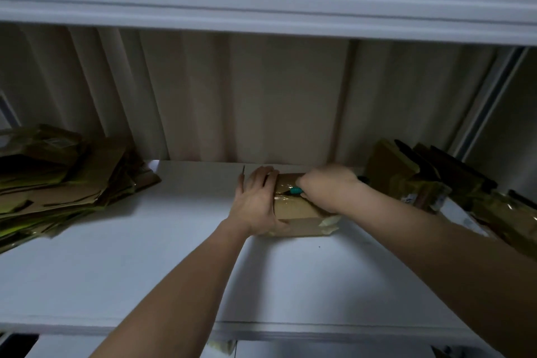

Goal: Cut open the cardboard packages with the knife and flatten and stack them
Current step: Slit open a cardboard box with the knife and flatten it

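Note:
A small brown cardboard package (293, 208) sealed with clear tape lies on the white table (145, 256) near its far edge. My left hand (257, 200) grips the package's left end, fingers over its top and thumb at the front. My right hand (325, 186) holds a knife with a teal handle (295, 191); its tip points left onto the taped top of the package. The blade itself is mostly hidden by tape glare and my hand.
A pile of flattened cardboard (58, 180) lies at the table's left. Several sealed packages (430, 183) are heaped at the right. A pale curtain (247, 102) hangs behind the table, and the table's front edge (261, 328) is close to me.

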